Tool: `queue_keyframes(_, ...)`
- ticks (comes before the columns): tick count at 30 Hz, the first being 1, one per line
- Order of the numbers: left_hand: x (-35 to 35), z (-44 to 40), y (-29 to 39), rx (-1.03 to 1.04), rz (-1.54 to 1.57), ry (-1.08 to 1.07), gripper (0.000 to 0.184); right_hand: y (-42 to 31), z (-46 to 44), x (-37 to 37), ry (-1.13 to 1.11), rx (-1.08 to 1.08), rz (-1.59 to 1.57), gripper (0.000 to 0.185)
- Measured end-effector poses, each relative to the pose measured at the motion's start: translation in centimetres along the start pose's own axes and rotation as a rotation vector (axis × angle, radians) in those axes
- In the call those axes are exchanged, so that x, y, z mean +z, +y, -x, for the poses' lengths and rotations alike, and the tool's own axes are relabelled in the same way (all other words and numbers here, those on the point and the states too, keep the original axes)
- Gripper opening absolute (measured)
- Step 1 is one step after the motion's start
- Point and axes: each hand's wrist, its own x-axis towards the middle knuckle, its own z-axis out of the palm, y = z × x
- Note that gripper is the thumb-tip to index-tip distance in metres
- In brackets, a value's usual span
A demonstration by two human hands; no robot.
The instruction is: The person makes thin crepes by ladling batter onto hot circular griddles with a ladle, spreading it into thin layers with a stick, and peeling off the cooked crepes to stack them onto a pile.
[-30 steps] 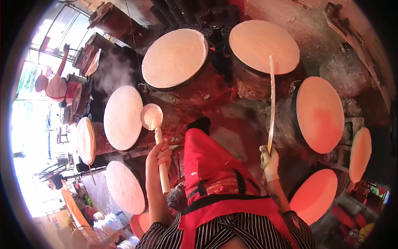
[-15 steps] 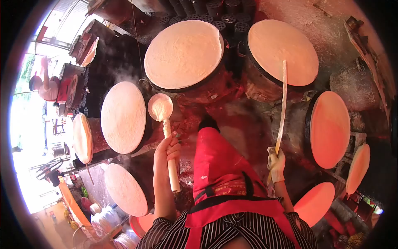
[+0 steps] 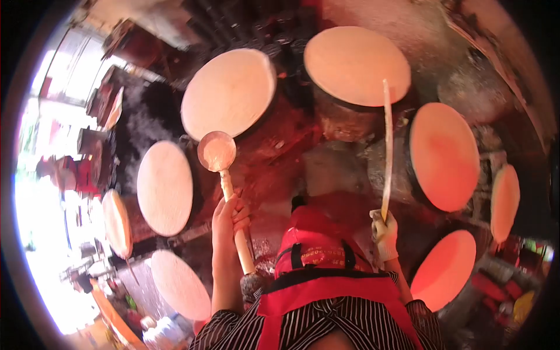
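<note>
My left hand [image 3: 231, 214] is wrapped round the pale handle of a ladle [image 3: 217, 151]. Its round bowl has a pale coating or batter inside and overlaps the lower edge of a round griddle with a thin flatbread [image 3: 228, 90]. In my right hand [image 3: 385, 236], which wears a light glove, is a long thin flat stick [image 3: 388, 146]. Its tip is over the near edge of another flatbread-covered griddle [image 3: 357, 64]; whether it touches cannot be made out.
More flatbread-covered griddles stand around me: one at the left [image 3: 165, 188], one lower left [image 3: 181, 284], one at the right [image 3: 444, 156] and one lower right [image 3: 444, 269]. Dark cylinders [image 3: 256, 26] are blurred at the back. Another person [image 3: 64, 172] is at far left.
My view has turned to the right, so the far griddles appear further left. Both hands keep their holds. In view, the ladle bowl now overlaps the back-left griddle's edge.
</note>
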Motion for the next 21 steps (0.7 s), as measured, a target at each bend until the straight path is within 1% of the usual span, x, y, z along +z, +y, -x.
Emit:
queue_keyframes(2,1.0,-1.6,-0.3,-0.06,-0.031,-0.108,0.018,-0.1,0.5,-0.2,0.067,-0.049,-0.073,0.008)
queue_keyframes(3,1.9,-2.2,-0.4,-0.113,-0.028,-0.171,0.02,-1.7,1.5,-0.5,0.075,0.004,-0.054,0.009)
queue_keyframes(4,3.3,-2.6,-0.7,-0.169,0.016,-0.181,0.022,-1.5,1.6,-1.1,0.106,0.009,-0.038,0.01)
queue_keyframes(7,6.9,-3.4,-1.8,-0.409,0.097,-0.297,0.022,-3.5,2.7,-3.0,0.197,0.014,0.056,0.011)
queue_keyframes(8,7.7,-3.2,-3.0,-0.497,0.184,-0.311,0.023,-2.7,2.8,-4.3,0.221,-0.001,0.077,0.012)
queue_keyframes(9,8.5,-3.1,-3.8,-0.568,0.202,-0.354,0.023,-2.4,3.0,-5.4,0.246,-0.018,0.066,0.016)
queue_keyframes(10,9.2,-3.1,-4.5,-0.634,0.222,-0.392,0.024,-2.4,3.2,-6.4,0.285,-0.025,0.051,0.016)
queue_keyframes(12,10.6,-2.1,-6.3,-0.678,0.198,-0.409,0.024,-3.3,3.6,-8.3,0.352,-0.142,0.364,0.021)
queue_keyframes(13,11.1,-1.2,-7.2,-0.699,0.195,-0.399,0.024,-3.6,3.5,-9.7,0.356,-0.113,0.472,0.026)
queue_keyframes(14,11.5,-0.7,-8.2,-0.711,0.185,-0.404,0.024,-4.0,3.3,-10.8,0.371,-0.108,0.466,0.026)
queue_keyframes(16,12.0,-0.2,-11.0,-0.754,0.162,-0.409,0.024,-5.2,2.1,-12.7,0.461,-0.246,0.764,0.027)
queue_keyframes(18,12.7,0.6,-12.8,-0.798,0.156,-0.364,0.024,-6.5,0.2,-13.4,0.438,-0.281,0.753,0.029)
queue_keyframes(20,13.5,1.4,-13.9,-0.771,0.087,-0.335,0.022,-7.0,-3.3,-13.5,0.529,-0.516,1.026,0.031)
queue_keyframes(21,13.8,1.5,-14.3,-0.763,0.082,-0.336,0.022,-8.6,-4.5,-12.8,0.5,-0.45,1.093,0.037)
